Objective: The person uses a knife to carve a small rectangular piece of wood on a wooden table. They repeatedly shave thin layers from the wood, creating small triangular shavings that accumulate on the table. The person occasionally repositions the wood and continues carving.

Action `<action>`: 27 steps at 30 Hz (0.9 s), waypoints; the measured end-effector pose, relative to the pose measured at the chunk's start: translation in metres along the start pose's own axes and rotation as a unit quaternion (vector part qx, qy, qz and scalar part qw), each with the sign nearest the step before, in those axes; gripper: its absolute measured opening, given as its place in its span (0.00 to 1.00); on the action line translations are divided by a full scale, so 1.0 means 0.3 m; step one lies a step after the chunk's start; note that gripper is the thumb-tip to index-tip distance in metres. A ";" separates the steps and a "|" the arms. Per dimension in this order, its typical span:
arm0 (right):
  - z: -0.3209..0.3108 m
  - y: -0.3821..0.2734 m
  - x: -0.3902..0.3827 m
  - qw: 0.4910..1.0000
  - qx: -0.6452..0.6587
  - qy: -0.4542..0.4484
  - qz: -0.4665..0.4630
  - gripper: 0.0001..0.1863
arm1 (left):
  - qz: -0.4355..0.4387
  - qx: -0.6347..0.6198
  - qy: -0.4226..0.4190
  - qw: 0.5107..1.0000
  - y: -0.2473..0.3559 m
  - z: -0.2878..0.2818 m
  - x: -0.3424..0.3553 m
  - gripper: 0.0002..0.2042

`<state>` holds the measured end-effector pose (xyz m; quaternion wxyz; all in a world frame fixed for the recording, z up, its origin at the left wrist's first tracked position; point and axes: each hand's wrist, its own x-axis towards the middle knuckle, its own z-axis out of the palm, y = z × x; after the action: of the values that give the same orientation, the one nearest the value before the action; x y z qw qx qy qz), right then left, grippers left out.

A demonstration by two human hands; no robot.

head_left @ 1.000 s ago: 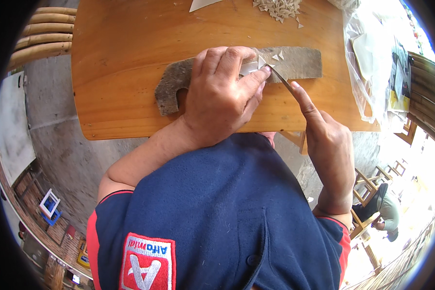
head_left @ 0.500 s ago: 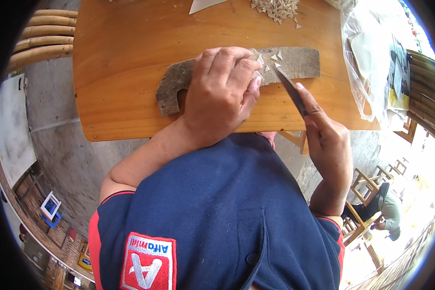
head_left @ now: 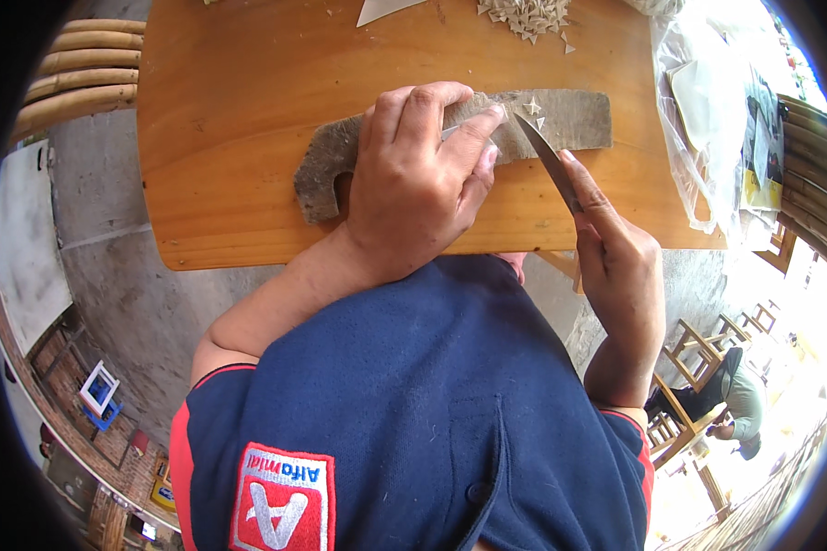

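A worn wooden cutting board with a hooked left end lies near the table's front edge. My left hand rests over its middle, fingers bent and pressing down a thin pale strip that they mostly cover. In my right hand is a dark-bladed knife, index finger stretched along it. The blade slants up and left, its tip over the board just right of my left fingertips. A few small pale triangular pieces lie on the board beside the tip.
The board lies on a varnished wooden table. At the far edge are a heap of similar pale pieces and a larger pale sheet. A clear plastic bag hangs at the right. A person bends among wooden stools farther right.
The knife tip has shifted slightly left and up, closer to my left fingers. My left index finger has reached farther right, and the small pieces near the tip lie differently.
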<state>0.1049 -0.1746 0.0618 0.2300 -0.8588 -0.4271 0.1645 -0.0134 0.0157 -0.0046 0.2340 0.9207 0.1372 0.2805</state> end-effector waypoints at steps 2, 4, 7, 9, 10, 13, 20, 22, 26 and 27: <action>0.005 0.002 -0.001 1.000 -0.004 -0.007 0.011 0.34 | -0.001 0.006 -0.009 1.000 0.004 -0.002 0.000 0.16; 0.017 0.009 0.001 1.000 0.001 0.014 -0.002 0.34 | 0.001 0.016 -0.019 1.000 0.010 -0.010 0.004 0.17; -0.009 -0.008 0.021 0.999 -0.042 -0.016 -0.005 0.32 | -0.005 0.003 -0.013 1.000 0.007 -0.005 0.002 0.18; -0.028 -0.014 0.035 0.996 -0.078 -0.040 -0.016 0.32 | 0.001 0.004 -0.014 1.000 0.005 -0.007 0.001 0.17; -0.033 -0.007 0.044 0.995 -0.091 -0.043 -0.028 0.32 | 0.005 0.005 -0.015 1.000 0.005 -0.008 0.001 0.17; -0.023 0.033 0.062 0.991 -0.108 -0.022 -0.075 0.37 | 0.006 0.013 -0.014 1.000 0.005 -0.002 -0.005 0.15; -0.054 0.058 0.096 0.976 -0.173 -0.039 -0.124 0.41 | 0.010 0.009 -0.006 1.000 0.005 -0.003 -0.004 0.15; -0.078 0.051 0.109 0.969 -0.205 -0.065 -0.118 0.38 | 0.007 0.005 -0.008 1.000 0.003 -0.004 -0.006 0.15; -0.105 0.051 0.130 0.956 -0.247 -0.090 -0.127 0.38 | 0.024 0.004 0.010 1.000 -0.006 0.005 -0.005 0.14; -0.106 0.056 0.133 0.958 -0.240 -0.091 -0.129 0.38 | 0.019 0.005 0.004 1.000 -0.002 0.000 -0.005 0.14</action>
<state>0.1544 -0.1592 0.0762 -0.0034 -0.8080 -0.5800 0.1035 -0.0146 0.0156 -0.0054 0.2239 0.9229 0.1225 0.2882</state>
